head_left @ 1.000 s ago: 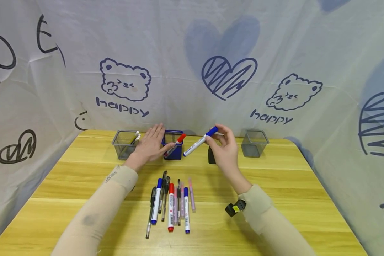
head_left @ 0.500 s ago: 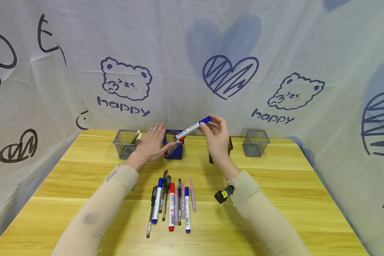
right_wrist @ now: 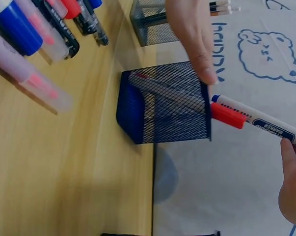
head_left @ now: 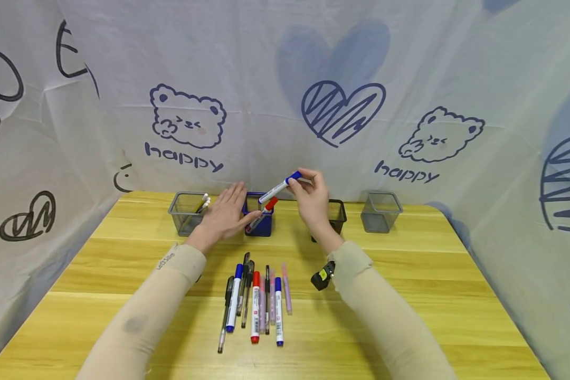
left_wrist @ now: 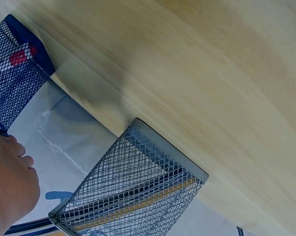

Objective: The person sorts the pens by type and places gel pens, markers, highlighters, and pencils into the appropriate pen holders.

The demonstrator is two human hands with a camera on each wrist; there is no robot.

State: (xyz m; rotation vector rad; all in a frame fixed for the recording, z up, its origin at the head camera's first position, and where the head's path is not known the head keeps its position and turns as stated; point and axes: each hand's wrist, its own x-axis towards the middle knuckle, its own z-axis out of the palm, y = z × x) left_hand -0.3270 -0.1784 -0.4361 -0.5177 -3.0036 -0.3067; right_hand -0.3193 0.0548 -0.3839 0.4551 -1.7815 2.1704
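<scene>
My right hand (head_left: 312, 200) pinches a blue-capped whiteboard marker (head_left: 275, 191) by its cap. The marker slants down to the left, its lower end at the mouth of the blue mesh pen holder (head_left: 258, 227). Inside that holder leans a red-capped marker (head_left: 268, 207), its cap above the rim. My left hand (head_left: 224, 214) lies with straight fingers along the blue holder's left side, the thumb by its rim. In the right wrist view, the blue marker (right_wrist: 265, 120) passes close beside the red cap (right_wrist: 228, 115); contact cannot be made out.
A grey mesh holder (head_left: 180, 216) with pencils stands left. A black mesh holder (head_left: 337, 214), partly behind my right arm, and another grey holder (head_left: 381, 214) stand right. Several pens and markers, including a red marker (head_left: 255, 311), lie mid-table. A printed cloth (head_left: 266, 105) hangs behind.
My right hand has carried the blue-capped marker left and slightly up, from beside the blue holder to over its mouth. The left hand has stayed in place.
</scene>
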